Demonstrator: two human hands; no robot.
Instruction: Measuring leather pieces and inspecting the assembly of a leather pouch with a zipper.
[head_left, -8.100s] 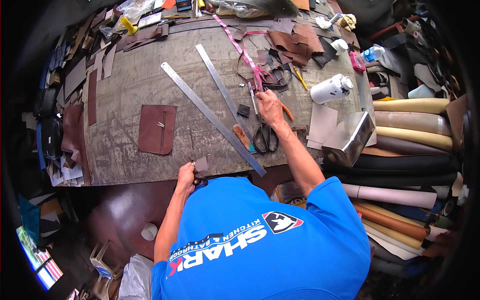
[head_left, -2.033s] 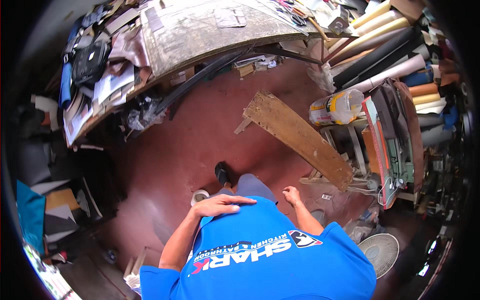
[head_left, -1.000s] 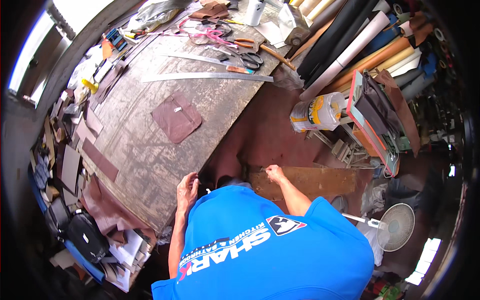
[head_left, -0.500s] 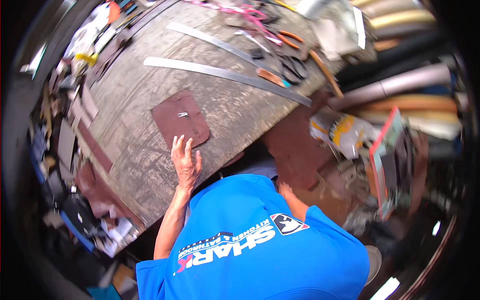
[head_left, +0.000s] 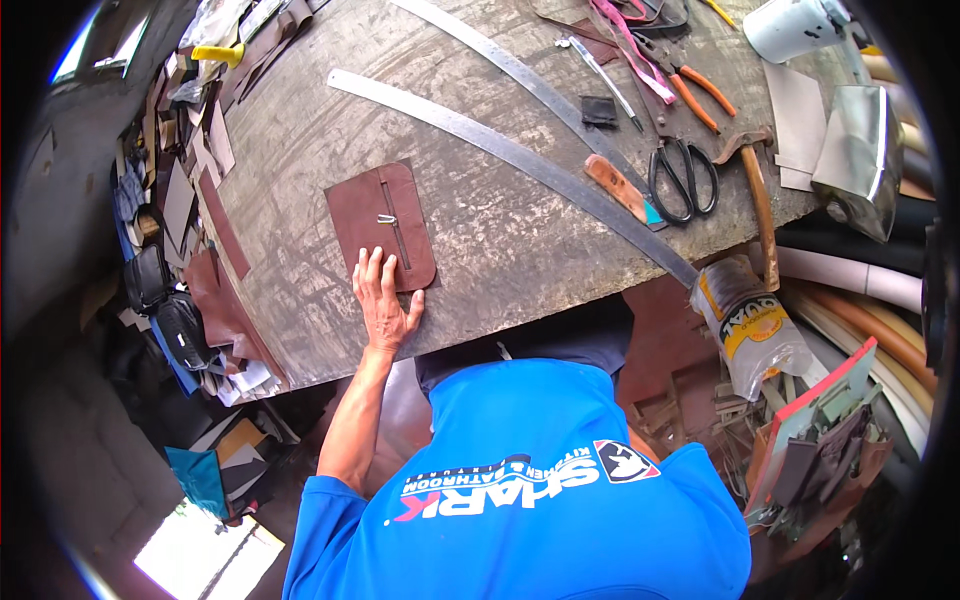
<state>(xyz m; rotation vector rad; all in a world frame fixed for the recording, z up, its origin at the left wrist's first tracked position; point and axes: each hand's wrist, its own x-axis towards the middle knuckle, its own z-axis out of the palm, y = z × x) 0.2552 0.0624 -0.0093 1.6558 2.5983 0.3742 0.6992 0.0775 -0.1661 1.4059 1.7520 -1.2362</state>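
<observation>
A brown leather piece [head_left: 362,203] with rounded corners lies flat on the worktable. Along it runs a narrow zipper slot [head_left: 400,243], with a silver zipper pull [head_left: 387,219] sticking out near the middle. My left hand [head_left: 383,303] rests flat over the near left edge of this leather, fingers stretched and thumb apart, gripping nothing. My right hand is out of sight behind my blue shirt.
Two long steel rulers [head_left: 455,125] cross the worktable [head_left: 290,290]. To the right lie scissors [head_left: 685,180], a hammer [head_left: 758,195], orange-handled pliers [head_left: 700,98] and a wooden-handled cutter [head_left: 615,185]. Leather scraps [head_left: 222,235] line the left edge; material rolls [head_left: 850,275] stack at right.
My left hand has come down from a raised, spread pose onto the near edge of the leather. My right hand, partly seen low beside my body before, is now hidden. The view has shifted.
</observation>
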